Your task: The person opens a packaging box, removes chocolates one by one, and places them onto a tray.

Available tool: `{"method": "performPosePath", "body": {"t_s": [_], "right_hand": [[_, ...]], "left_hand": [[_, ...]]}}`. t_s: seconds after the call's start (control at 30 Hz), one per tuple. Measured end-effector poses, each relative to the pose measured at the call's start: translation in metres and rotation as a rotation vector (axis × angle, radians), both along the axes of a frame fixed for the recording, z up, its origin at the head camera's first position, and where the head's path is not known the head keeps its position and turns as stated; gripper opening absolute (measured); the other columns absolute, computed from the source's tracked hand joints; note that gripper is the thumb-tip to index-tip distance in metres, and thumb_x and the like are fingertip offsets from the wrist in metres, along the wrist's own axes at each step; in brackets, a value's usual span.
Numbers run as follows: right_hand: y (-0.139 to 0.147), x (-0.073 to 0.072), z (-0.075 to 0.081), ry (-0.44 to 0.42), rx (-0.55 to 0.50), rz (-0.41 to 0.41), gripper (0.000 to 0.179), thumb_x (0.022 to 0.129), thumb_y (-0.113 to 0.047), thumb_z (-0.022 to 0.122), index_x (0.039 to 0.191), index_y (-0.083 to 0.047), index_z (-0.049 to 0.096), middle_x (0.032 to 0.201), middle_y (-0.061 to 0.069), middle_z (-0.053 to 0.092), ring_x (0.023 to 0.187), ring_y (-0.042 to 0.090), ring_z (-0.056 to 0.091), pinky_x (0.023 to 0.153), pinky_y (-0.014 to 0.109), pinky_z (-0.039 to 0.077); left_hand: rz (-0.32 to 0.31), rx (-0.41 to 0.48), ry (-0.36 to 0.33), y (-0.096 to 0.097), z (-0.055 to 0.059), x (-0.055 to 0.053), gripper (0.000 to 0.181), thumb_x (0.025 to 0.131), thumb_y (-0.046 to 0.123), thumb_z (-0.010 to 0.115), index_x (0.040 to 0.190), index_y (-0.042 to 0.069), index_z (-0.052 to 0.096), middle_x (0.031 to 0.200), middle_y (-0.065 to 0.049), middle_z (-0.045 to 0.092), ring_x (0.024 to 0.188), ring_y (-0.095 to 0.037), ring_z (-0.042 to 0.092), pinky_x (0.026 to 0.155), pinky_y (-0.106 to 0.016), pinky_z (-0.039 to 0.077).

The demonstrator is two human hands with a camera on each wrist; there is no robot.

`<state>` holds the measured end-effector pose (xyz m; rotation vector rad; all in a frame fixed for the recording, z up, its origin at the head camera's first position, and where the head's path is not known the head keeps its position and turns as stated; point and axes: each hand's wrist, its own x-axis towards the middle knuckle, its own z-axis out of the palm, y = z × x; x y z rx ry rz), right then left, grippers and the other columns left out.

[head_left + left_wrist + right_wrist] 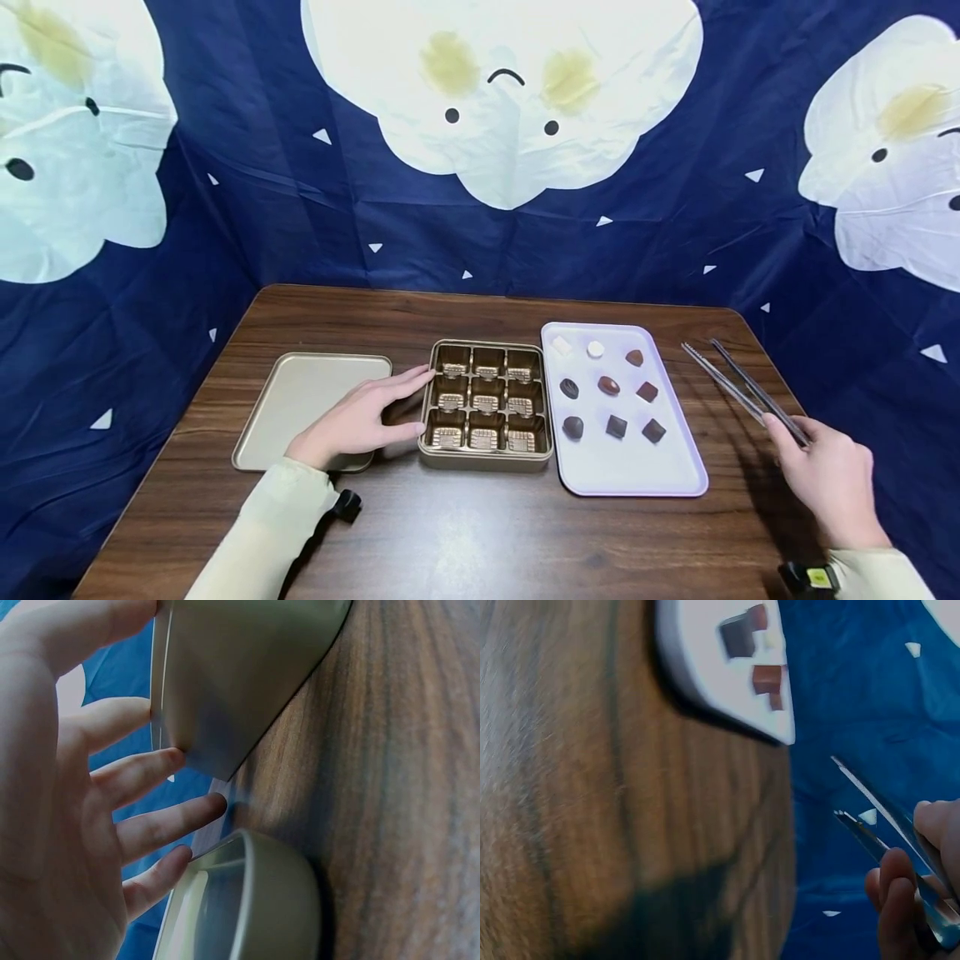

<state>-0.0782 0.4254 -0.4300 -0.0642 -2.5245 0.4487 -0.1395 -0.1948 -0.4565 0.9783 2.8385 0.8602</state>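
Note:
My left hand (352,425) touches the left side of a square gold tin (483,461), its fingers fairly straight and spread. Inside the tin sits a brown divided insert with several compartments, and no pieces show in them. In the left wrist view, the fingertips (142,712) meet the tin's upper edge. Over the table's right side, my right hand (828,475) grips long metal tongs (724,383), tips pointing away and spread apart with nothing between them. Right of the tin, a white tray (630,471) carries several chocolates (609,385), brown and white, in rows.
A gold lid (318,396) lies flat on the wooden table (450,542) left of the tin, partly under my left forearm and hand. Behind the table hangs a dark blue cloth (420,225) with white cloud shapes. The tray's left edge stands close against the tin.

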Motion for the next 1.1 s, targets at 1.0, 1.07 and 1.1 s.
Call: {"method": "performPosePath", "body": {"t_s": [1.0, 1.07, 1.1], "right_hand": [[0.003, -0.013, -0.037, -0.324, 0.12, -0.059, 0.048, 0.107, -0.031, 0.058, 0.083, 0.01, 0.05, 0.068, 0.04, 0.057, 0.059, 0.061, 0.057, 0.046, 0.065, 0.041], [0.002, -0.014, -0.038, -0.333, 0.146, -0.052, 0.048, 0.107, -0.03, 0.059, 0.079, 0.008, 0.049, 0.066, 0.036, 0.057, 0.056, 0.058, 0.056, 0.044, 0.063, 0.041], [0.002, -0.014, -0.038, -0.34, 0.156, -0.05, 0.047, 0.106, -0.029, 0.059, 0.078, 0.007, 0.049, 0.065, 0.034, 0.057, 0.056, 0.058, 0.056, 0.043, 0.063, 0.04]], "left_hand": [[0.001, -0.005, 0.003, 0.0, 0.0, 0.0, 0.082, 0.096, 0.058, 0.069, 0.164, 0.02, 0.041, 0.169, -0.009, 0.037, 0.149, -0.033, 0.044, 0.118, -0.063, 0.037], [0.001, -0.004, 0.003, 0.0, -0.001, 0.0, 0.082, 0.096, 0.057, 0.07, 0.164, 0.02, 0.041, 0.169, -0.01, 0.037, 0.149, -0.033, 0.044, 0.118, -0.063, 0.036], [0.0, -0.005, 0.003, 0.0, -0.001, 0.0, 0.082, 0.096, 0.056, 0.07, 0.164, 0.02, 0.041, 0.169, -0.01, 0.037, 0.149, -0.033, 0.044, 0.118, -0.064, 0.036]]}}
